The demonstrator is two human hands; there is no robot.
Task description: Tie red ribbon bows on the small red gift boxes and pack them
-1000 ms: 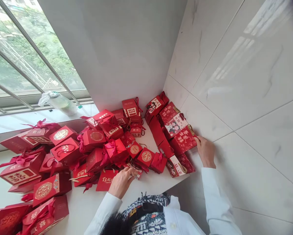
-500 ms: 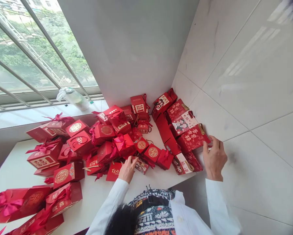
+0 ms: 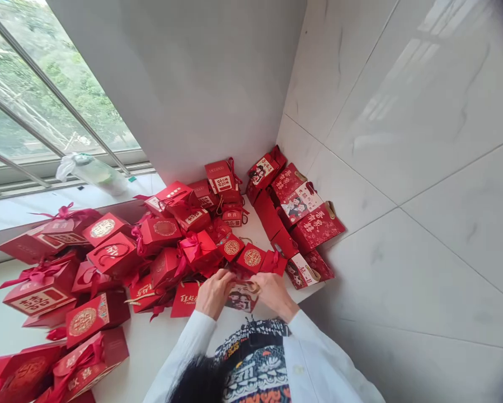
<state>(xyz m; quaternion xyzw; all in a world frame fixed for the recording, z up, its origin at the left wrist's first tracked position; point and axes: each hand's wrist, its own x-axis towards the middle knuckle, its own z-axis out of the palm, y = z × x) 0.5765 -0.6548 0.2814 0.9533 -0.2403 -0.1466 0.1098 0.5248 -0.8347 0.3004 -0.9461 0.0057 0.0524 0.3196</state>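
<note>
Both wrists angle inward at six o'clock of the red pile [image 3: 167, 246], left hand [image 3: 212, 292] and right hand [image 3: 275, 292] gripping one small printed box [image 3: 240, 300] between curled fingers.

Both white-sleeved arms bend inward; the left hand [image 3: 215, 292] and the right hand [image 3: 275, 293] sit close together, backs up, fingers curled forward and down.
</note>
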